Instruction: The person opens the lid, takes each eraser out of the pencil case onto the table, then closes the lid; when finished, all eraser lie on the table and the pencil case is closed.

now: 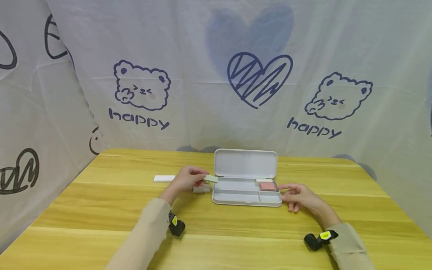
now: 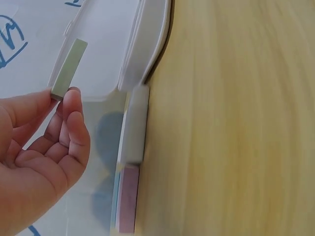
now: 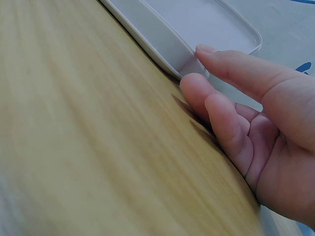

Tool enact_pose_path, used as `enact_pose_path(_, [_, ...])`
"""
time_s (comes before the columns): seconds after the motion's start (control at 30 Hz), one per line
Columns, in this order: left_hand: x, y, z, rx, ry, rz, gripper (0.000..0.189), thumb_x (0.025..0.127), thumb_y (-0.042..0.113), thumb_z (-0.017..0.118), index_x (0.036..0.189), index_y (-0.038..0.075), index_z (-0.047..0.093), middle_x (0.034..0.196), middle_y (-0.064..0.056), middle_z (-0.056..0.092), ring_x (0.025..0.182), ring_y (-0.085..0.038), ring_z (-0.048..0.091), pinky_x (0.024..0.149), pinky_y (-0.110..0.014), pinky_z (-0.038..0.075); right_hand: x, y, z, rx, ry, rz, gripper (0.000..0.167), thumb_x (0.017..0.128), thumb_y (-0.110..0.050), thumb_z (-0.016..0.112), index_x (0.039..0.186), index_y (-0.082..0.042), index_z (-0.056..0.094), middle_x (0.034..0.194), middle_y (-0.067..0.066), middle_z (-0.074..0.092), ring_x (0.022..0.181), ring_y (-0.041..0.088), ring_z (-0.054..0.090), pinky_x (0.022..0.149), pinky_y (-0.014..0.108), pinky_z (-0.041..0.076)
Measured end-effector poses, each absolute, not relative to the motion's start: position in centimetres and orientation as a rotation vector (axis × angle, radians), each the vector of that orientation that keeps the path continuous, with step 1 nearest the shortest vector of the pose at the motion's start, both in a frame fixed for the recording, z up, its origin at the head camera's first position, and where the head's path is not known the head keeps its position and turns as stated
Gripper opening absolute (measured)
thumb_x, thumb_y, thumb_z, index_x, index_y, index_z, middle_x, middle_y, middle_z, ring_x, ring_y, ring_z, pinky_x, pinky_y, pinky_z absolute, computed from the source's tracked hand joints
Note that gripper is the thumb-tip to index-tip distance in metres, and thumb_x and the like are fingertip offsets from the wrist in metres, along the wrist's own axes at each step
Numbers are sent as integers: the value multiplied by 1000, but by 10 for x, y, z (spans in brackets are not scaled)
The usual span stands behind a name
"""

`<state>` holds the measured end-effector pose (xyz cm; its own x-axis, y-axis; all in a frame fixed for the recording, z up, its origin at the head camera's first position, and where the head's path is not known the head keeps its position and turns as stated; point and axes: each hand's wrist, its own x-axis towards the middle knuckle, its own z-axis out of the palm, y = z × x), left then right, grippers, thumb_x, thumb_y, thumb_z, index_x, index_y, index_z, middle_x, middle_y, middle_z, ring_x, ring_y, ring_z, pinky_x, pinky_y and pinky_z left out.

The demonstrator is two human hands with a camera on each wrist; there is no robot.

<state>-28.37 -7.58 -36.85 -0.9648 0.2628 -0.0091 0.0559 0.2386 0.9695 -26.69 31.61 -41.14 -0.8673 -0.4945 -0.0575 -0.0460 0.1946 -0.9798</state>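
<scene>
My left hand (image 1: 187, 180) pinches a small pale green block (image 2: 70, 69) between thumb and fingertips, over the left end of a white pencil case (image 1: 236, 197). The case lies with its lid (image 1: 245, 163) raised at the back. Inside, at the right of its rear compartment, sit a pink block (image 1: 268, 186) and a cream block (image 1: 261, 181). My right hand (image 1: 305, 198) is at the case's right end, fingertips right at the rim and its other fingers loosely bent. In the right wrist view, the case's end wall (image 3: 189, 64) shows beside those fingertips.
Left of the case, a greyish block (image 2: 135, 125) stands on the table beside a pinkish-purple block (image 2: 129, 199). A white bar (image 1: 163, 179) lies further left, partly hidden by the left hand. A printed cloth (image 1: 199, 93) hangs behind the wooden table (image 1: 222, 232).
</scene>
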Motion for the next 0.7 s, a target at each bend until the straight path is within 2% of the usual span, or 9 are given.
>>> enact_pose_path(0.2, [-281,-94,-368,270,2336,1818,24,89,3,53,107,-13,58,73,-7,61,60,-10,54,62,-28,49,-268,317,-413,-517,2117,-1716,43,87,-5,56,124,10,41,78,8,62,50,9,56,43,20,46])
enact_pose_path(0.4, [-279,-115,-369,274,2420,1774,26,89,5,53,109,-10,58,86,-18,63,67,-15,57,68,-32,49,-268,317,-413,-510,2123,-1715,44,86,-5,57,124,10,41,78,9,62,49,9,56,43,20,46])
enact_pose_path(0.6, [-276,-136,-368,275,2438,1789,27,89,4,52,110,-13,56,80,-9,63,67,-14,56,66,-31,49,-267,316,-413,-498,2114,-1726,44,86,-5,58,124,10,41,79,9,63,50,9,56,43,20,46])
enact_pose_path(0.7, [-272,-146,-369,272,2426,1813,27,89,3,52,109,-16,54,80,-11,63,65,-12,56,66,-32,50,-267,316,-412,-489,2107,-1728,45,85,-6,59,124,10,41,80,8,63,50,9,57,43,21,47])
